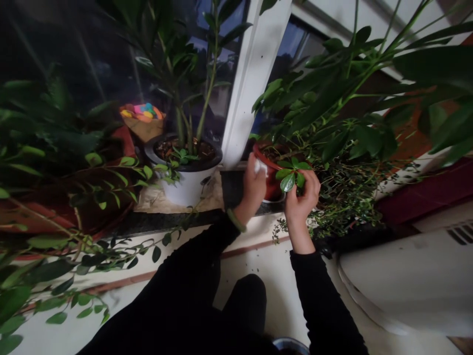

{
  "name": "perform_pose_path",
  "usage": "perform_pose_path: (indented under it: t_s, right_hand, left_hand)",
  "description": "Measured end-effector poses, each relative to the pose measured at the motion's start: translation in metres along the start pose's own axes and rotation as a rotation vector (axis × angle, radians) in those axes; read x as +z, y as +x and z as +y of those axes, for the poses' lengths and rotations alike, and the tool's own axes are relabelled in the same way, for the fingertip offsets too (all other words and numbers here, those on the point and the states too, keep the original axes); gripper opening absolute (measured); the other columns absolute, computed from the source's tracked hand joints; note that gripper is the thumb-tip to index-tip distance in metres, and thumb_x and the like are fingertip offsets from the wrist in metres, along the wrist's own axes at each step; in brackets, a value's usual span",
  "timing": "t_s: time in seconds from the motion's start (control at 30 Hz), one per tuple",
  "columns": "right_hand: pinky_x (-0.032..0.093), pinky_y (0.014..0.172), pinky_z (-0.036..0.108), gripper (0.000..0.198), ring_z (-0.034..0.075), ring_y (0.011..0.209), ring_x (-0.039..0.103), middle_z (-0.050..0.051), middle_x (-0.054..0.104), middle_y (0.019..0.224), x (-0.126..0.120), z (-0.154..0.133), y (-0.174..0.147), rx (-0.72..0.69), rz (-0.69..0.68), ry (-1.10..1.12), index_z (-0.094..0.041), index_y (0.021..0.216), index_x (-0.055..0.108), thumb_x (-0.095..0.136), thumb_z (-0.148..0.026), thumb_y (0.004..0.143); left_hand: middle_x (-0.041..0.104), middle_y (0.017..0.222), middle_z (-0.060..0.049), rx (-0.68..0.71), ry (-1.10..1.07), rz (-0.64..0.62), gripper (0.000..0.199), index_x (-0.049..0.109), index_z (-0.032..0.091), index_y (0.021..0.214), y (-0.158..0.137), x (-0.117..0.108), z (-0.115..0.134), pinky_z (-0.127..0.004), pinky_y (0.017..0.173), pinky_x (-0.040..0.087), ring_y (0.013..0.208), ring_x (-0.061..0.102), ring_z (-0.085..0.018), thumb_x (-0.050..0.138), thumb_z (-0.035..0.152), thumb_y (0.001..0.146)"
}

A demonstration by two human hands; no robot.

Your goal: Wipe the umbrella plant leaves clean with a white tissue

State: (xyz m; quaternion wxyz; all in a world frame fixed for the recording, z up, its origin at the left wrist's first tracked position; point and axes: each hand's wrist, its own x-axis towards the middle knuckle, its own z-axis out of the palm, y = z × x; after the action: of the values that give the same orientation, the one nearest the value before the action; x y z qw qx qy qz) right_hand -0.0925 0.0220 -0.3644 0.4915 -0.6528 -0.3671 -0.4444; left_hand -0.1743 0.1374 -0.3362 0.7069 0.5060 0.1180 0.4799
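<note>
My left hand (253, 190) is closed around a crumpled white wipe (260, 166), beside the rim of a reddish-brown plant pot (272, 183). A green band circles that wrist. My right hand (305, 193) pinches a small green leaf cluster (287, 182) in front of the same pot, thumb and fingers curled at the leaves. One of these leaves looks glossy. The big leafy plant (325, 111) in this pot spreads up and to the right, and small-leaved trailing stems (345, 197) hang beside my right hand.
To the left, a white pot (185, 186) with a tall plant stands on the sill, near a container of colourful pieces (142, 121). Trailing foliage (59, 246) fills the far left. A window frame (251, 74) rises behind; a white appliance (410, 281) stands at right.
</note>
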Motion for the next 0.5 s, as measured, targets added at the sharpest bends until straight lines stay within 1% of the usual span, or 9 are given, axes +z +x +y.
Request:
perform_pose_path:
  t_s: [0.07,0.13,0.2,0.23,0.3,0.33,0.4,0.47,0.5]
  right_hand:
    - [0.051,0.119,0.059,0.035,0.033,0.136,0.068,0.014,0.076,0.131,0.0,0.0,0.001,0.001,0.007,0.001,-0.022,0.124,0.073,0.057,-0.032,0.095]
    - [0.051,0.12,0.059,0.036,0.032,0.138,0.067,0.015,0.076,0.132,0.0,0.0,0.003,-0.006,0.006,0.013,-0.021,0.125,0.074,0.057,-0.032,0.095]
    - [0.048,0.125,0.059,0.039,0.031,0.144,0.065,0.015,0.076,0.137,-0.003,-0.003,0.001,0.017,-0.028,0.048,-0.021,0.129,0.074,0.055,-0.033,0.097]
    - [0.045,0.128,0.06,0.041,0.03,0.148,0.062,0.014,0.074,0.143,-0.006,-0.006,-0.002,0.059,-0.039,0.083,-0.022,0.133,0.073,0.054,-0.033,0.098]
    - [0.04,0.132,0.059,0.045,0.028,0.154,0.057,0.013,0.067,0.156,-0.013,-0.019,-0.016,0.21,-0.017,0.194,-0.023,0.142,0.07,0.054,-0.037,0.101]
    - [0.04,0.132,0.058,0.048,0.027,0.154,0.057,0.013,0.063,0.161,-0.018,-0.028,-0.026,0.315,0.035,0.273,-0.024,0.146,0.067,0.056,-0.039,0.102]
    - [0.047,0.127,0.057,0.048,0.027,0.153,0.058,0.011,0.063,0.162,-0.029,-0.05,-0.048,0.527,0.133,0.426,-0.027,0.146,0.067,0.062,-0.043,0.102]
    - [0.053,0.122,0.056,0.042,0.028,0.146,0.065,0.007,0.066,0.159,-0.043,-0.074,-0.069,0.705,0.12,0.616,-0.034,0.141,0.071,0.063,-0.046,0.102]
    - [0.056,0.12,0.055,0.04,0.028,0.143,0.067,0.004,0.069,0.154,-0.049,-0.085,-0.077,0.772,0.084,0.666,-0.038,0.138,0.074,0.066,-0.049,0.1]
  left_hand:
    - [0.05,0.175,-0.005,0.071,0.055,-0.031,0.067,0.052,0.024,0.161,-0.02,-0.005,-0.005,-0.039,0.141,0.03,0.165,0.043,-0.02,0.05,0.01,0.096]
    - [0.052,0.173,-0.007,0.138,0.054,-0.085,0.068,0.054,0.023,0.161,-0.036,-0.008,-0.009,-0.04,0.141,0.029,0.164,0.045,-0.021,0.051,0.011,0.094]
    - [0.057,0.168,-0.01,0.148,0.024,-0.186,0.067,0.053,0.021,0.162,-0.051,-0.011,-0.012,-0.042,0.14,0.032,0.161,0.05,-0.023,0.052,0.016,0.096]
    - [0.061,0.165,-0.012,0.126,0.013,-0.246,0.067,0.051,0.021,0.164,-0.058,-0.013,-0.013,-0.044,0.139,0.035,0.158,0.053,-0.024,0.052,0.019,0.097]
    - [0.061,0.163,-0.014,0.133,-0.002,-0.307,0.063,0.05,0.021,0.165,-0.072,-0.017,-0.013,-0.047,0.138,0.038,0.157,0.056,-0.026,0.052,0.026,0.102]
    - [0.059,0.166,-0.015,0.186,0.008,-0.303,0.059,0.052,0.021,0.164,-0.079,-0.021,-0.013,-0.048,0.139,0.037,0.158,0.054,-0.027,0.05,0.029,0.105]
    - [0.053,0.171,-0.011,0.31,0.051,-0.302,0.056,0.051,0.027,0.165,-0.093,-0.029,-0.011,-0.049,0.14,0.036,0.162,0.049,-0.026,0.044,0.031,0.11]
    - [0.05,0.174,-0.006,0.419,0.11,-0.366,0.058,0.044,0.036,0.169,-0.106,-0.038,-0.008,-0.051,0.14,0.037,0.164,0.046,-0.025,0.04,0.029,0.111]
    - [0.047,0.176,-0.004,0.468,0.159,-0.456,0.063,0.037,0.039,0.172,-0.111,-0.041,-0.005,-0.051,0.14,0.036,0.165,0.044,-0.025,0.044,0.029,0.11]
